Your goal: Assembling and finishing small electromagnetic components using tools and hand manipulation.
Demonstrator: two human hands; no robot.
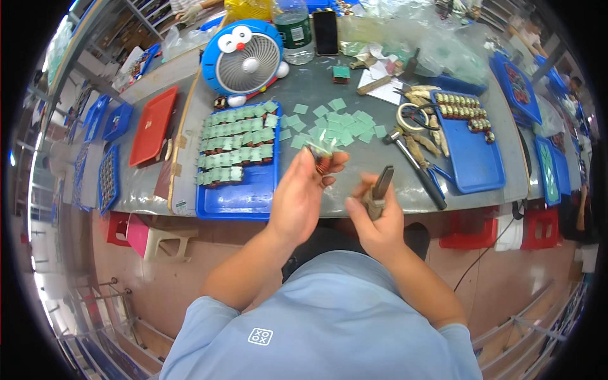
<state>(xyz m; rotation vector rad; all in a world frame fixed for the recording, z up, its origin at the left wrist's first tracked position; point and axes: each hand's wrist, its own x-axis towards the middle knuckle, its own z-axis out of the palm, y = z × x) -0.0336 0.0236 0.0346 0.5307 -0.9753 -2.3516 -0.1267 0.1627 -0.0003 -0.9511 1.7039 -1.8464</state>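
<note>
My left hand (300, 201) pinches a small copper-wound coil (323, 166) with pale pieces at its top, over the table's front part. In my right hand (380, 221) is a hand tool with a flat dark metal end (383, 181) and a wrapped, brownish grip; its exact kind is unclear. Beyond the hands lies a loose heap of thin green square sheets (345, 126). To the left, a blue tray (253, 196) holds rows of coils topped with green squares (234, 140). On the right, another blue tray (472, 171) holds coils without green squares (459, 107).
A hammer (418, 171), tape roll (410, 118), pliers (440, 172) and worn gloves (418, 152) lie beside the right tray. At the back stand a blue cartoon fan (250, 65), a water bottle (295, 38) and a phone (326, 33). A red tray (154, 126) sits left.
</note>
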